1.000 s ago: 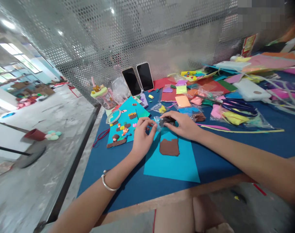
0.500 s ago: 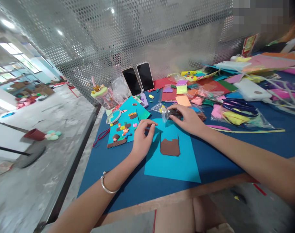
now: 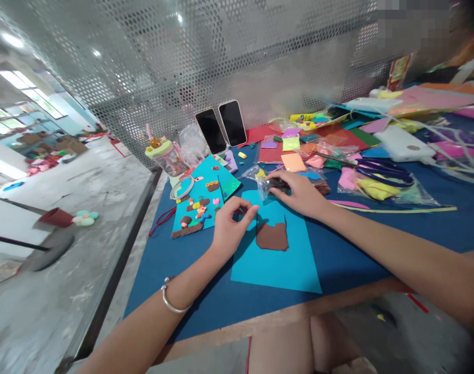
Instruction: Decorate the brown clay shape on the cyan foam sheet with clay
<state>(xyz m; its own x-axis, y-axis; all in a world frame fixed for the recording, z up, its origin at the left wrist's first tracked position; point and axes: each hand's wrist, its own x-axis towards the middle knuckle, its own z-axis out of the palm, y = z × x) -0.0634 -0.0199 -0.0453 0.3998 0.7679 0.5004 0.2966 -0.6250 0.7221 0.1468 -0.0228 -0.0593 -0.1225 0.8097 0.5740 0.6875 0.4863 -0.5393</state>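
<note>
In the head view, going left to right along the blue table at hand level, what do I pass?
Decorated card → left hand → brown clay patch on the cyan sheet → right hand on the clear bag → scissors.

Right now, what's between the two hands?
In the head view, only bare light-blue paper shows between the left hand and the right hand; the brown clay patch sits just below that gap.

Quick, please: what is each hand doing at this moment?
Left hand: fingers pinched shut; what they hold cannot be told.
Right hand: holding a small plastic bag.
</note>
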